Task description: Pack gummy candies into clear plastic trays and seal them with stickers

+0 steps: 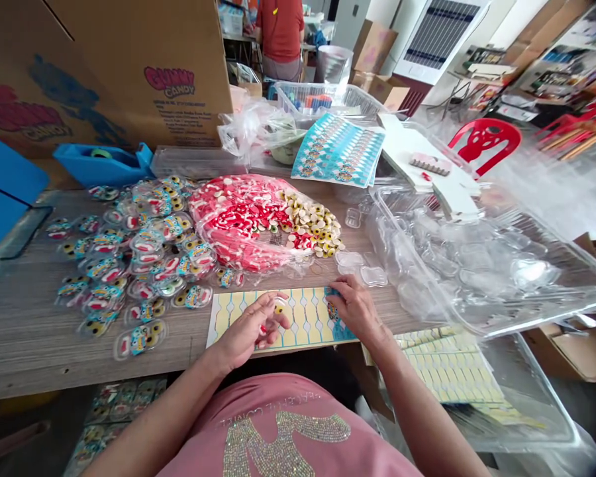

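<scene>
Counter: I see from far a wooden counter (pixel 34 358), and all the work is spread on it.
Cardboard box: a big cardboard box (pixel 114 73) stands at the far left, behind the blue tape dispenser (pixel 82 171).
Clear tray: at the right, I find a clear tray (pixel 526 319) with many transparent shells inside.
Finished heap: a heap of labelled packs (pixel 151 242) lies at the left.
Candy bag: the open candy bag (pixel 218 228) is just beside this heap; it shows red-and-white pieces and yellow eye-like pieces.
Label sheet: directly in front of me lies the label sheet (pixel 300 321). Most of it shows yellowish backing; blue printed labels (pixel 345 330) are at its right end.
Right hand: my right hand (pixel 356 305) is at these labels, with bent fingers touching that end. Whether this grip is pinching a label edge, I cannot tell.
Left hand: my left hand (pixel 252 328) is palm turned inward above the sheet, and this grip is curled around a small clear pack.
Small pack: the clear pack (pixel 280 309) sits among the left fingers, with yellow and red candy visible.
Step in hand: I judge it is the taking of one label for this pack.
Next move: in my opinion, it calls for lifting the label cleanly by its edge, and keeping the pack steady and closed.
</scene>
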The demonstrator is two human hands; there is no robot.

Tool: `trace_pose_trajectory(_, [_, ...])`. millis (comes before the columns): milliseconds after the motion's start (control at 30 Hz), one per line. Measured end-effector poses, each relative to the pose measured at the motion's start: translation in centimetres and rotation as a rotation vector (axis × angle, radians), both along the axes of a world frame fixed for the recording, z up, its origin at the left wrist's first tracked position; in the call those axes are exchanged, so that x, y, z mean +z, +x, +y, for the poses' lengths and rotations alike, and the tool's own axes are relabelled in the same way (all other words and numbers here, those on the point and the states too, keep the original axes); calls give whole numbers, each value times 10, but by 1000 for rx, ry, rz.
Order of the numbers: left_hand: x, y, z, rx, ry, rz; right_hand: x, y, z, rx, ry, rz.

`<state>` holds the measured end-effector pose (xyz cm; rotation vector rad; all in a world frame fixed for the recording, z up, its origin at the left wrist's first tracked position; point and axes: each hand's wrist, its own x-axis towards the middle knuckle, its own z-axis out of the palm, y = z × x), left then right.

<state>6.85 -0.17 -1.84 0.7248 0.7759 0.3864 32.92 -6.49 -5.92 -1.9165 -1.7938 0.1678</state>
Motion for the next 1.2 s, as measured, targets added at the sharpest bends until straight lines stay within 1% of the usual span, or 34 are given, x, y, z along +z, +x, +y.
trace_pose_trajectory(133, [7, 15, -8, -30, 3, -17, -9, -1, -6, -17, 74, 26])
trace_pose_trajectory(200, [9, 29, -11, -56, -6, -57, -11, -3, -7, -36, 85, 37])
trace_pose_trajectory(267, [8, 45, -10, -30, 14, -101, -10, -3, -8, -41, 102, 76])
trace_pose_trajectory(333, [3, 62, -8, 35, 42, -145, -7, -2, -9, -20, 139, 162])
trace_pose_trajectory(400, [-4, 75, -6, 62, 46, -177, -4, 0, -12, 1, 193, 263])
trace_pose_trajectory(433, [-8, 81, -5, 47, 34, -187, -2, 0, -13, 9, 217, 301])
trace_pose_trajectory(533, [-18, 92, -8, -51, -7, -203, 2, 0, -16, 44, 280, 356])
trace_pose_trajectory(600, [-22, 95, -10, -99, -5, -208, 2, -1, -19, 89, 317, 376])
trace_pose_trajectory(667, [-24, 96, -12, -105, 12, -206, 3, -1, -23, 118, 308, 409])
trace_pose_trajectory(800, [-24, 94, -10, -117, 5, -214, 7, 6, -40, 60, 193, 521])
trace_pose_trajectory(867, [-24, 93, -9, -135, -4, -224, 9, 10, -49, 59, 154, 477])
trace_pose_trajectory(933, [-25, 93, -8, -143, -11, -225, 9, 10, -54, 94, 123, 371])
trace_pose_trajectory(1033, [-26, 94, -7, -136, -27, -240, 5, 3, -54, 98, 111, 245])
trace_pose_trajectory(1133, [-28, 94, -6, -82, -81, -268, -2, -4, -50, 81, 144, 214])
trace_pose_trajectory(1200, [-28, 94, -4, -36, -125, -273, -5, -5, -51, 93, 165, 258])
